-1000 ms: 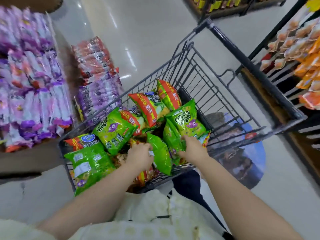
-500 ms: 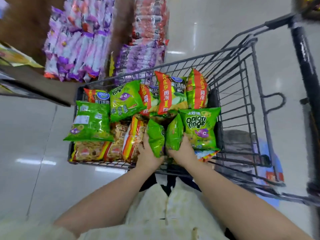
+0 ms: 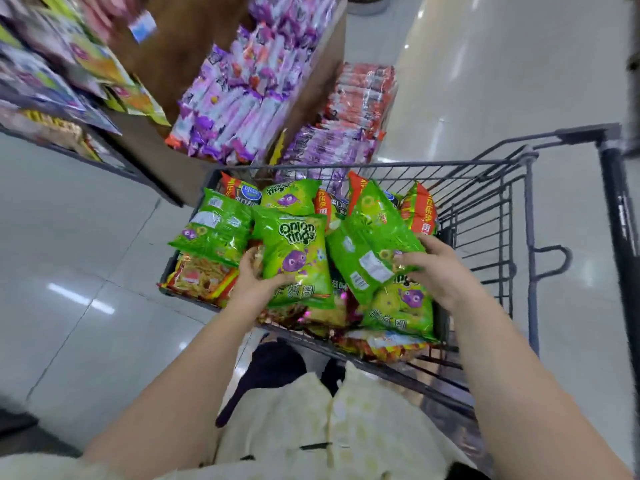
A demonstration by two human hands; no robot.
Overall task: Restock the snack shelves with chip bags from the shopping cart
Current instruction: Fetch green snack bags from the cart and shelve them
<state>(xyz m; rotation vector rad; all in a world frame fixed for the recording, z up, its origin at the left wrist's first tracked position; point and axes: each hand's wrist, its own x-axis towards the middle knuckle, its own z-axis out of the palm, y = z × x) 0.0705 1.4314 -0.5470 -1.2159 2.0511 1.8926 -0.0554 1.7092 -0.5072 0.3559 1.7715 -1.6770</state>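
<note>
Left-hand fingers [image 3: 254, 259] curl behind the Onion Rings bag [image 3: 294, 247], thumb pressed on its front; the left hand [image 3: 258, 284] holds it upright over the shopping cart [image 3: 450, 163]. The right hand [image 3: 438, 271] clamps its fingers on a green bag turned back-side up [image 3: 367, 244]. More chip bags fill the cart basket. Snack shelves [image 3: 52, 81] stand to the left, blurred.

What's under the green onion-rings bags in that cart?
Yellow-orange plastic snack packets peek out beneath the green foil onion-rings bags; anything deeper, and the dark wire cart's floor, is covered.
</note>
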